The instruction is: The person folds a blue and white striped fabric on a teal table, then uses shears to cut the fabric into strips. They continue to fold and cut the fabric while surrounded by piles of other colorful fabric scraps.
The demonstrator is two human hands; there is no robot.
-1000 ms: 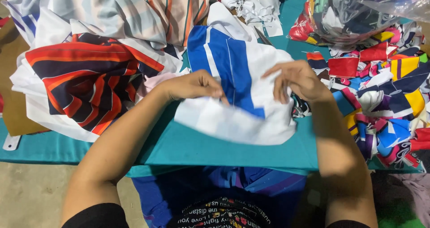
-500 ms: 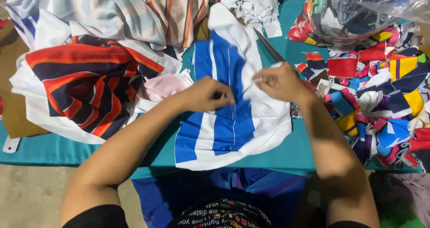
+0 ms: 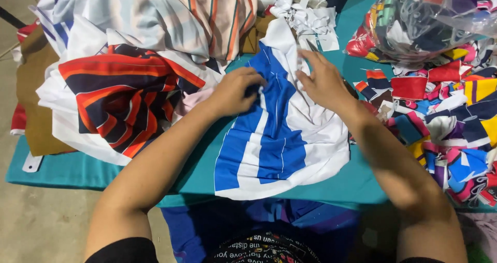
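A white cloth with broad blue stripes (image 3: 279, 139) lies spread on the teal table (image 3: 77, 170), its lower edge hanging over the front. My left hand (image 3: 235, 89) pinches the cloth near its upper left part, fingers curled on the fabric. My right hand (image 3: 323, 79) rests flat on the upper right part of the same cloth, fingers spread and pressing down.
A pile of striped red, navy and orange fabric (image 3: 124, 97) lies at the left, under pale striped cloths (image 3: 171, 14). Many small coloured scraps (image 3: 445, 118) cover the right side. A clear plastic bag of scraps (image 3: 429, 14) sits at the back right. White offcuts (image 3: 305, 14) lie behind.
The bunched blue-striped cloth has been opened out and spread flat toward the table's front. Both hands have moved up toward its far end, and the right hand has flattened.
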